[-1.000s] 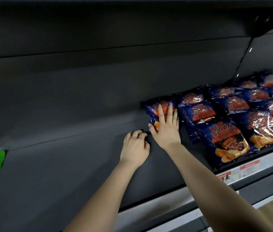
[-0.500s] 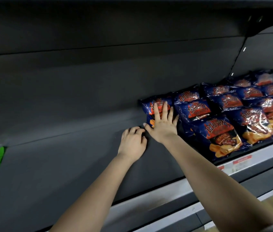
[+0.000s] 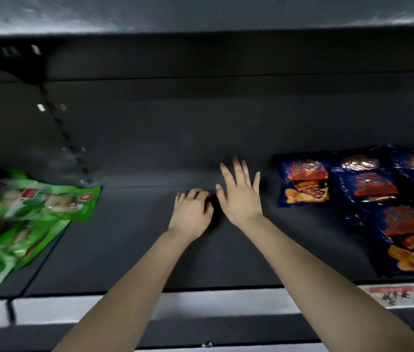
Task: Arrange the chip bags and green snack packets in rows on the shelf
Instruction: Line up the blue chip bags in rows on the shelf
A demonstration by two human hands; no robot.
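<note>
**Hands between two groups of stock**

Lying flat on the shelf [image 3: 226, 250], the chip bags [image 3: 303, 182] fill the right side in rows running near to far, the leftmost bag with its long axis pointing away. The green snack packets [image 3: 30, 212] sit at the far left, blurred and overlapping, their long axes angled. Between them the shelf is bare. The right hand [image 3: 239, 196] is spread flat, empty, just left of the nearest chip bag and apart from it. The left hand [image 3: 192, 212] is loosely curled, holding nothing visible, beside the right. The green packets lie well apart, leftward, closer to the left hand, so they look the likelier next reach.
</note>
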